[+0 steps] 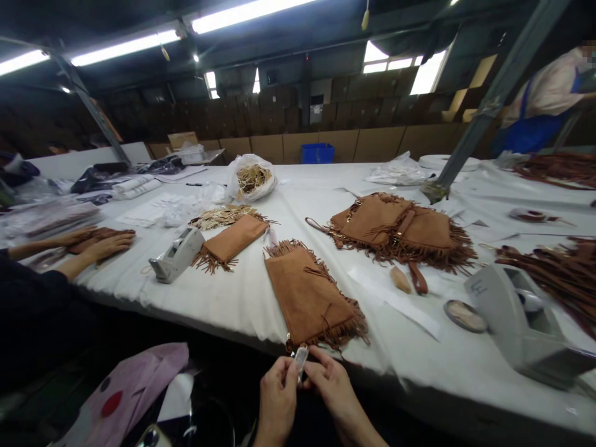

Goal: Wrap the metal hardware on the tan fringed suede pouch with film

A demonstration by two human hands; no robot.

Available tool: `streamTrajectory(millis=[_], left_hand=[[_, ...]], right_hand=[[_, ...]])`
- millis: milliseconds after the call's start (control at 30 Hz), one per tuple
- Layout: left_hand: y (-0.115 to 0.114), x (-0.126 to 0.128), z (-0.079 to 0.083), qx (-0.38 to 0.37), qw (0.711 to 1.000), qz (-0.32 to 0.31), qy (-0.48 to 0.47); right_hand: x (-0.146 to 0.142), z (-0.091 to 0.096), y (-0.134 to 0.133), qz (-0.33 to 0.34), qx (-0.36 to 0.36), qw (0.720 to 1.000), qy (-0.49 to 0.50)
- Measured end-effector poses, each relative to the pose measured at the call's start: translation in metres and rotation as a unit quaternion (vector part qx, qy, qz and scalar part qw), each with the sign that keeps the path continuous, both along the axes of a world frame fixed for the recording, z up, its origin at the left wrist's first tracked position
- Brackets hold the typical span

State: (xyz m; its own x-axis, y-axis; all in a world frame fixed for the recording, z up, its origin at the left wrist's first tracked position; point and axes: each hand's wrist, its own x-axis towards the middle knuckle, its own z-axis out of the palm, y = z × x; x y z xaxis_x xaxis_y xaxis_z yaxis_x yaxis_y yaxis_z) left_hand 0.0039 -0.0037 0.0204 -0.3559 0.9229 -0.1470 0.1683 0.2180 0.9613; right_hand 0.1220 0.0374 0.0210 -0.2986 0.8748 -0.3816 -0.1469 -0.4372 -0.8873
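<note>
Tan suede pouch (307,298) is lying at the near edge of the white tabletop (233,304) in the head view, while the left hand (278,397) and right hand (333,385) are pinching a small pale tag (300,357) between their fingertips just off that edge. A loosening pinch is risking a drop below the tabletop, and a pull, should the tag be tied on, could be dragging the pouch over. No writing is reading clearly on tag, pouch or tape dispenser (177,254).

Two flat fringed pouches (308,298) (234,239), two tape dispensers (177,254) (521,320), one blue bin (317,153).
</note>
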Motion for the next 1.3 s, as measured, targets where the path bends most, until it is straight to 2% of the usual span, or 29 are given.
streamTrajectory(millis=[133,233,400,533,633,767,1000,1167,1300], left_hand=[[-0.002,0.001,-0.005,-0.01,1.0,-0.01,0.006],[-0.004,0.006,-0.008,0.0,1.0,-0.013,0.01],[-0.006,0.011,-0.002,0.007,0.998,0.057,0.018],[-0.004,0.007,0.001,0.014,0.999,0.023,0.036],[0.0,0.004,-0.005,-0.005,0.999,0.028,-0.041],[0.005,0.004,-0.016,-0.03,0.981,0.058,-0.18],[0.006,0.001,-0.018,-0.064,0.948,0.066,-0.306],[0.007,0.003,-0.014,-0.101,0.914,0.044,-0.39],[0.003,0.01,-0.018,-0.113,0.9,0.007,-0.422]], right_hand=[[-0.008,-0.002,-0.001,-0.04,-0.025,0.997,0.062],[-0.009,-0.006,0.0,-0.081,-0.048,0.993,0.068],[-0.011,-0.006,0.002,-0.105,-0.038,0.993,0.046],[-0.013,-0.004,0.001,-0.099,-0.028,0.994,0.043],[-0.013,-0.004,-0.001,-0.093,-0.018,0.995,0.042],[-0.012,-0.006,-0.001,-0.082,-0.016,0.996,0.036],[-0.011,-0.011,0.001,-0.039,0.006,0.998,0.04],[-0.015,-0.022,0.009,-0.033,-0.01,0.997,0.069],[-0.015,-0.019,0.012,-0.053,-0.032,0.995,0.079]])
